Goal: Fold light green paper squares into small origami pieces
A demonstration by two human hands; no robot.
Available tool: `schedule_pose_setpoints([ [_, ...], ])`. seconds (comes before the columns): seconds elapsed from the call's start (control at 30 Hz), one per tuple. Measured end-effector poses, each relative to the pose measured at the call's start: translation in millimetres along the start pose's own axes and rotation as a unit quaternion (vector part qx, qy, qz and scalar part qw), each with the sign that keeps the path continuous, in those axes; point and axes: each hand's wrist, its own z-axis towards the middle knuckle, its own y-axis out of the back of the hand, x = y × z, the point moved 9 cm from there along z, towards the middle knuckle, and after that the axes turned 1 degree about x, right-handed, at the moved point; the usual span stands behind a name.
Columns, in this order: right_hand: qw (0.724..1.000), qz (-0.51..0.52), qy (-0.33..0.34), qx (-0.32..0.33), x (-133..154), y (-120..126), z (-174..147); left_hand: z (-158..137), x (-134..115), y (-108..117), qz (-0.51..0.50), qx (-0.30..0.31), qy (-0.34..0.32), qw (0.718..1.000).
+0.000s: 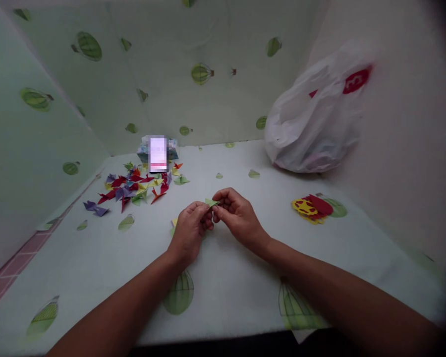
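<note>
Between my two hands, above the middle of the table, is a small piece of folded green paper (211,203). My left hand (192,224) pinches it from the left with thumb and fingers. From the other side, my right hand (238,214) grips its right edge with curled fingertips. Part of the paper is hidden by my fingers. Just behind my left hand, a yellowish bit of paper (174,222) shows on the table, mostly covered.
A heap of folded paper cranes (128,188) in several colours lies at the back left. Behind it a lit phone (158,154) leans on a tissue box (173,148). On the right are a white plastic bag (312,124) and red and yellow cut-outs (310,208).
</note>
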Motion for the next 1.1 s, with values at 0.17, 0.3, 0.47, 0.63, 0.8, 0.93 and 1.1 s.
schedule_pose_setpoints([
  [0.17,1.0,0.005,-0.013,0.002,-0.6,0.2,0.7,1.0,0.5,-1.7,-0.019,0.005,0.007,1.0],
  [0.3,1.0,0.005,-0.012,0.004,0.7,0.1,1.1,1.4,2.7,-2.9,-0.034,0.013,0.013,0.999],
  [0.47,1.0,0.01,-0.012,0.01,3.0,-0.6,1.6,1.0,3.3,-3.1,-0.044,0.016,0.017,0.999],
  [0.63,1.0,0.008,-0.019,-0.005,3.2,1.7,0.6,1.0,1.1,-4.2,-0.027,0.016,0.014,0.999],
  [0.8,0.998,0.043,-0.033,-0.018,-0.4,3.1,-1.2,1.2,2.1,-1.8,0.007,0.02,0.008,1.0],
  [0.93,0.997,0.061,-0.032,-0.021,-1.8,3.9,-1.5,1.1,2.6,-1.5,0.03,0.027,0.004,0.999],
  [1.1,0.997,0.061,-0.03,-0.023,-1.4,5.5,-0.7,1.5,2.1,-0.9,0.039,0.021,0.005,0.999],
])
